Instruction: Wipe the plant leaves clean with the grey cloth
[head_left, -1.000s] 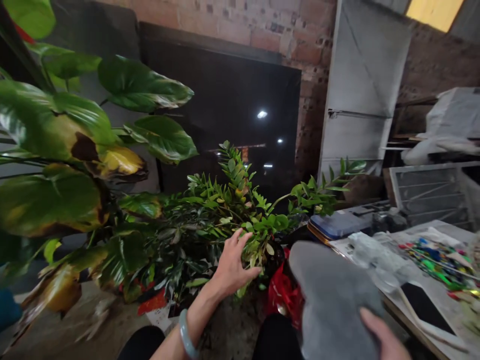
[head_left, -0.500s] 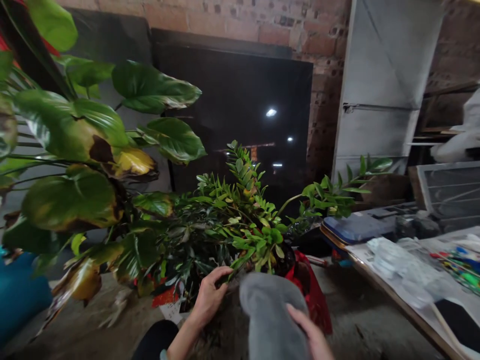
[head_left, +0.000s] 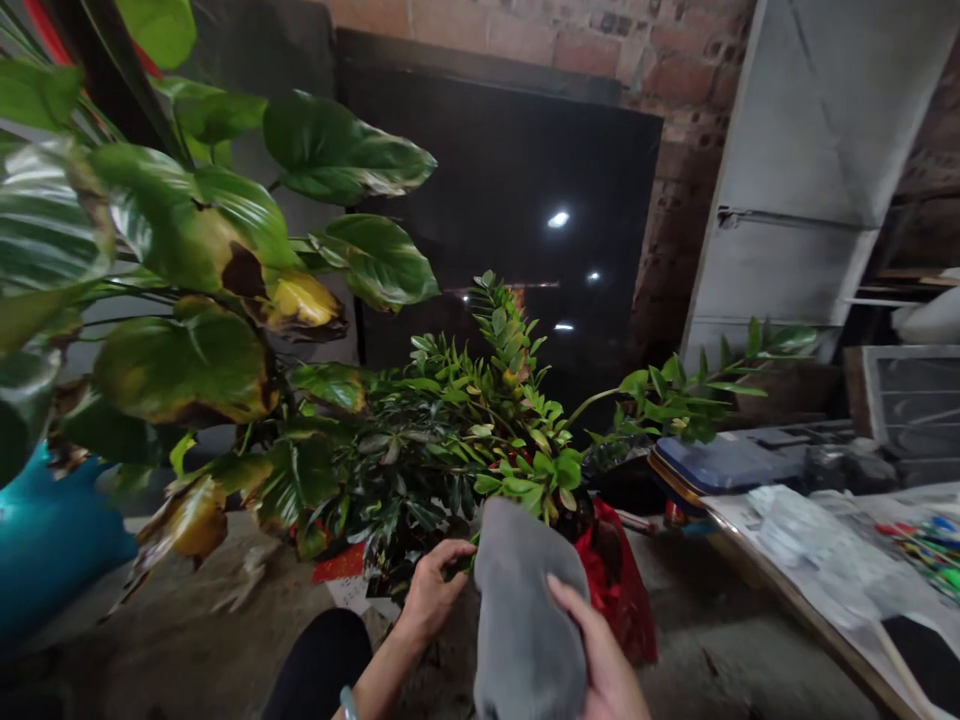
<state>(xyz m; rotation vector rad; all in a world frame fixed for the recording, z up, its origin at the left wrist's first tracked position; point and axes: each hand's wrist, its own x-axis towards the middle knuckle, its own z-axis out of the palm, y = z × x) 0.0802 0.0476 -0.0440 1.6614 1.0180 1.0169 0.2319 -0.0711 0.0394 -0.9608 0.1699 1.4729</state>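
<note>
A grey cloth (head_left: pixel 529 610) is draped in my right hand (head_left: pixel 606 655), whose thumb presses on its face; the other fingers are hidden behind it. To the left of the cloth, my left hand (head_left: pixel 435 590) pinches a green leaf (head_left: pixel 475 538) at the low front edge of a bushy potted plant (head_left: pixel 517 440). The cloth's left edge is close to that leaf; I cannot tell whether they touch. Red plastic wrapping (head_left: pixel 616 590) surrounds the plant's pot, just right of the cloth.
A large plant with broad, partly browned leaves (head_left: pixel 187 365) reaches in from the left, above a teal object (head_left: pixel 60 540). At right, a table (head_left: pixel 795 590) holds plastic bags and colourful small items. A dark panel (head_left: pixel 495 200) leans on the brick wall.
The view has shifted, so the scene sits further right. The grey cloth has moved left and closer to my left hand. My left hand keeps its pinch at the leaf.
</note>
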